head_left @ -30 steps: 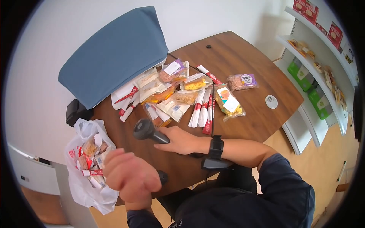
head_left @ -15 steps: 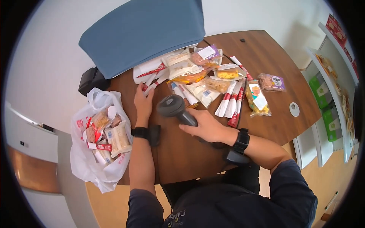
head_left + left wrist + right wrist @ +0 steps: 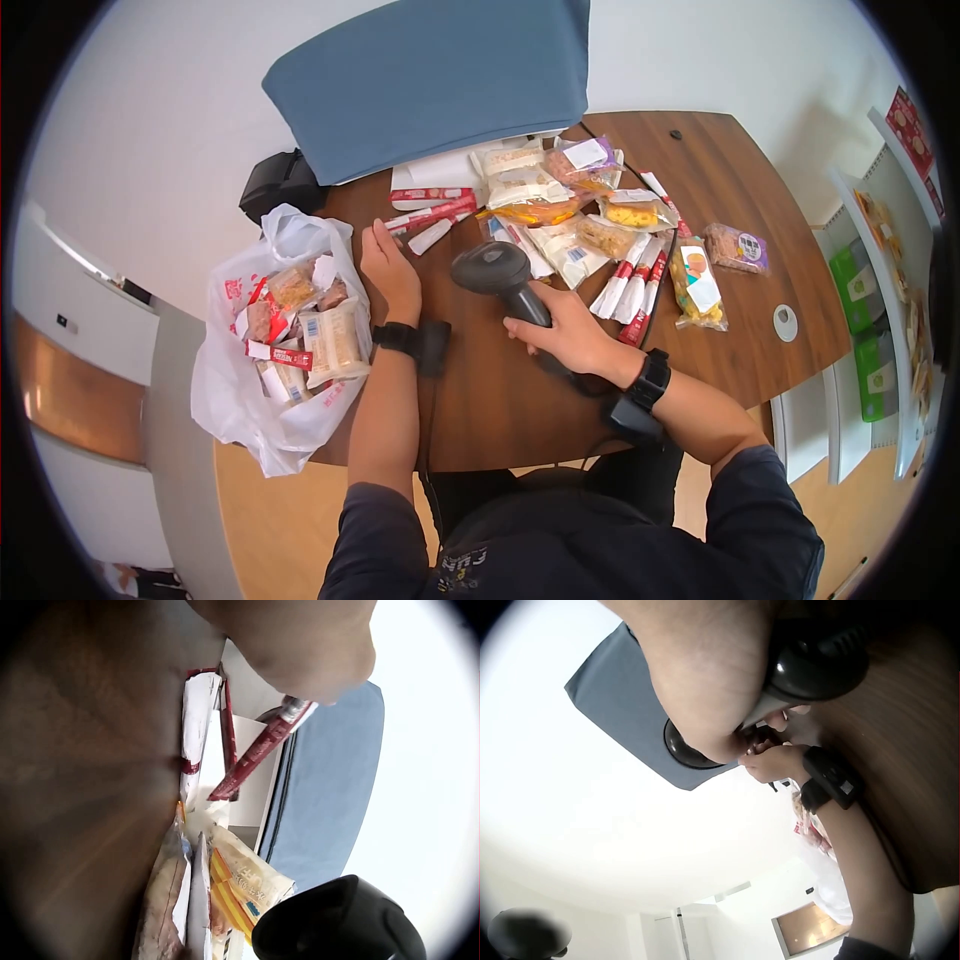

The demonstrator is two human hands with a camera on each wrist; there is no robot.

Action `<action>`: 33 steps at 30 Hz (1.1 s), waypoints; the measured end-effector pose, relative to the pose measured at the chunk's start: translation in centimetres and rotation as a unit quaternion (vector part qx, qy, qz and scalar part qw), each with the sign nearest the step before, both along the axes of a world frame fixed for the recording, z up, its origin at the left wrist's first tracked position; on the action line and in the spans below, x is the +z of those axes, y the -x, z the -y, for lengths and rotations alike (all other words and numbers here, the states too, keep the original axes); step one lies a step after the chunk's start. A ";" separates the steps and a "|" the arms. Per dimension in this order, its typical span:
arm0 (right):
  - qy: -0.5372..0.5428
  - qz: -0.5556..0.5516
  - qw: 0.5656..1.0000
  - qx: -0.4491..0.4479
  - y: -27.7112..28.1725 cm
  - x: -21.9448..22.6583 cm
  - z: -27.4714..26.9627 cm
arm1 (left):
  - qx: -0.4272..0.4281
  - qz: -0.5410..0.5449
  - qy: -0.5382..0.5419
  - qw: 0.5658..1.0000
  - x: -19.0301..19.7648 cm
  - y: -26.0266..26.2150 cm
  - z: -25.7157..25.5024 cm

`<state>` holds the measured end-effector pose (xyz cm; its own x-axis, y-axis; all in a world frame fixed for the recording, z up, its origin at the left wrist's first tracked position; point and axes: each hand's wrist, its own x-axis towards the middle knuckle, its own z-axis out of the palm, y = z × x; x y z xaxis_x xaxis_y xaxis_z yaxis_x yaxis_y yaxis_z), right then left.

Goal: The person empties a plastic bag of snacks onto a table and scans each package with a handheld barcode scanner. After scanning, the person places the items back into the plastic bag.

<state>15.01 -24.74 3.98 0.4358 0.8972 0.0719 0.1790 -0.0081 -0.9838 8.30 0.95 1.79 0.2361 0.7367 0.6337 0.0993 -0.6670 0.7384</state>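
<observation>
The handheld plastic scanner is dark grey to black, and the slim paper stick packet is red with white parts. Brown with darker streaked grain colours the flat wooden tabletop. The wide fabric-like panel is plain slate blue. Red print marks the white, crinkled plastic bag. The 2 green boxes have pale panels; the short cloth sleeves are dark navy.

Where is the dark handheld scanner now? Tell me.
In the head view, the scanner is gripped in the right hand, over the wooden table, to the right of the left hand.
</observation>
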 end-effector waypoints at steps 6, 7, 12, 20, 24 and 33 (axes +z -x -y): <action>-0.013 0.018 0.998 -0.052 -0.2 0.0 0.1 | -0.102 0.122 0.144 0.977 0.3 0.9 4.9; -0.012 0.018 0.999 -0.050 -0.2 0.2 0.1 | -0.111 0.116 0.144 0.976 0.3 1.3 5.4; -0.032 0.006 0.997 -0.066 0.1 1.0 0.3 | -0.110 0.145 0.159 0.970 0.7 3.2 7.1; 0.021 0.090 0.995 -0.041 0.2 -0.1 0.0 | -0.114 0.160 0.169 0.966 1.4 4.0 7.0; -0.003 0.117 0.992 -0.042 0.2 -0.2 -0.1 | -0.132 0.145 0.170 0.966 1.4 4.2 6.7; -0.012 0.056 0.998 -0.032 0.8 0.3 -0.2 | -0.121 0.101 0.195 0.968 0.9 4.0 6.4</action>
